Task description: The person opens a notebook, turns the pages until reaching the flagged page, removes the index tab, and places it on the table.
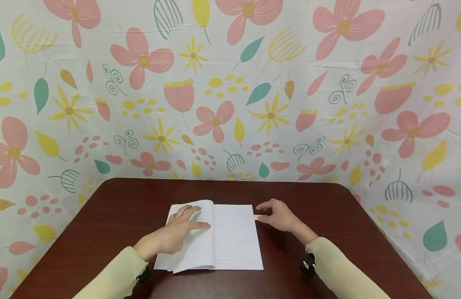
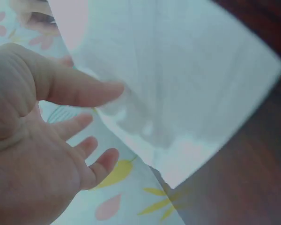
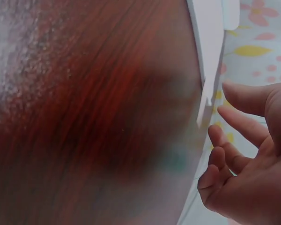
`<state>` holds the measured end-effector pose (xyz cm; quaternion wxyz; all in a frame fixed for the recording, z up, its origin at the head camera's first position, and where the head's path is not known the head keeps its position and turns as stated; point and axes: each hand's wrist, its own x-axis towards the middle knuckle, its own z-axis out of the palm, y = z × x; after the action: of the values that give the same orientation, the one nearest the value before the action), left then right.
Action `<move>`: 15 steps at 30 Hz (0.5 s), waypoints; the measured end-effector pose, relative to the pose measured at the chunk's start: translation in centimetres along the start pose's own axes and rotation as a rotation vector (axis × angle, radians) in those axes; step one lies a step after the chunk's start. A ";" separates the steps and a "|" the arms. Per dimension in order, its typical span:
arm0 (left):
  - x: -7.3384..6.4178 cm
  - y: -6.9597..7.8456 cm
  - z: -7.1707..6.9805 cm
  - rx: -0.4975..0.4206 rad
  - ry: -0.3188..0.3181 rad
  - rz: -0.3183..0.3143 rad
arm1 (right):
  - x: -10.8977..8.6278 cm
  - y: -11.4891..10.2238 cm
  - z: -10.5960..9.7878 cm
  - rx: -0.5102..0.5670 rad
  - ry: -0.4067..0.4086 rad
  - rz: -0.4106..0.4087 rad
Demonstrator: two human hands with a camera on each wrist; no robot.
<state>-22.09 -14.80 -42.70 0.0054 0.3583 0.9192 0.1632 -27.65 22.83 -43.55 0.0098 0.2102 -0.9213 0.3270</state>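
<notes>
An open notebook lies on the table, its right page [image 1: 235, 241] ruled and its left pages [image 1: 198, 249] curving up toward the spine. My left hand [image 1: 174, 234] rests on the left page with fingers spread, the thumb reaching toward the fold. In the left wrist view, the thumb [image 2: 91, 91] lies over the white page. A pale pink paper strip [image 1: 252, 217] sticks out past the right page's outer edge. My right hand [image 1: 279, 215] is beside that edge, its thumb tip right at the strip. The right wrist view shows its thumb and forefinger apart.
The dark red-brown table [image 1: 320, 199] has rounded far corners. Behind it and at both sides hangs a white cloth [image 1: 215, 120] printed with flowers and leaves. Each wrist wears a black band, such as the right band [image 1: 308, 265], below a pale sleeve [image 1: 342, 265].
</notes>
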 end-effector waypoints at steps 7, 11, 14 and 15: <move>2.0 0.9 0.2 -0.079 0.048 0.062 | 0.5 0.7 0.7 -0.007 -0.015 -0.024; 2.8 2.0 0.8 -0.103 0.098 0.038 | 0.8 1.0 1.0 -0.003 -0.014 -0.040; 3.2 2.8 1.3 -0.097 0.119 -0.022 | 0.9 1.0 1.3 -0.007 -0.012 -0.041; 3.2 3.0 1.5 -0.095 0.125 -0.044 | 1.0 1.1 1.4 -0.005 -0.012 -0.035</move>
<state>-22.34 -10.15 -42.85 -0.0314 0.3264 0.9166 0.2287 -28.77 22.36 -45.15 0.0104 0.2285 -0.9184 0.3230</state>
